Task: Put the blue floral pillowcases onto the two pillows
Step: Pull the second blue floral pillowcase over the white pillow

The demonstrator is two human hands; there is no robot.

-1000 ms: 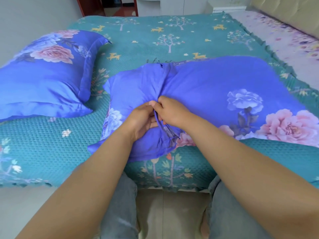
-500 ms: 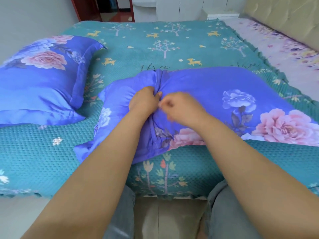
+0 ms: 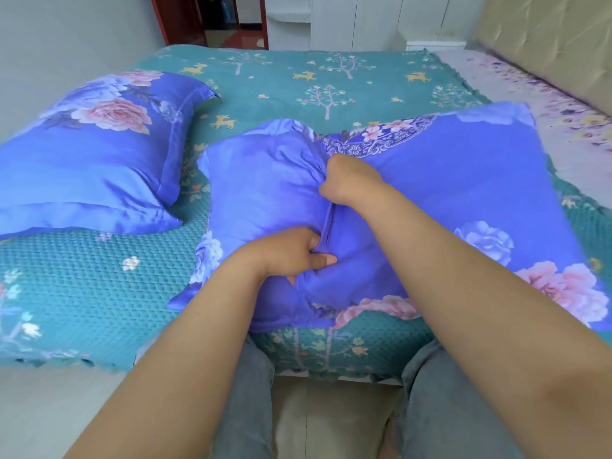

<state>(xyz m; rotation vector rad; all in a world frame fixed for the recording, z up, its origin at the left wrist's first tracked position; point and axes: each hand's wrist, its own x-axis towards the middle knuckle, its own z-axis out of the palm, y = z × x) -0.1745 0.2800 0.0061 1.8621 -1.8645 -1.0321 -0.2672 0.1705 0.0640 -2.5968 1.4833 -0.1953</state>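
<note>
A pillow in a blue floral pillowcase [image 3: 463,193] lies across the near edge of the bed, its far side tilted up. A seam or flap runs down its left half. My left hand [image 3: 291,253] pinches the fabric at the lower part of that seam, thumb on top. Higher on the same seam, my right hand [image 3: 344,177] grips bunched fabric, its fingers hidden in the folds. A second pillow in a matching blue floral case [image 3: 92,167] rests flat on the bed at the left.
The teal patterned bedspread [image 3: 314,81] covers the bed. A beige padded headboard [image 3: 546,51] stands at the right, with a pale floral sheet [image 3: 530,94] below it. A grey wall is at the left, a doorway at the back. My knees touch the bed's near edge.
My hands have parted along the seam: the left slid down toward me, the right moved up. The pillow's far edge has lifted, showing a patterned underside.
</note>
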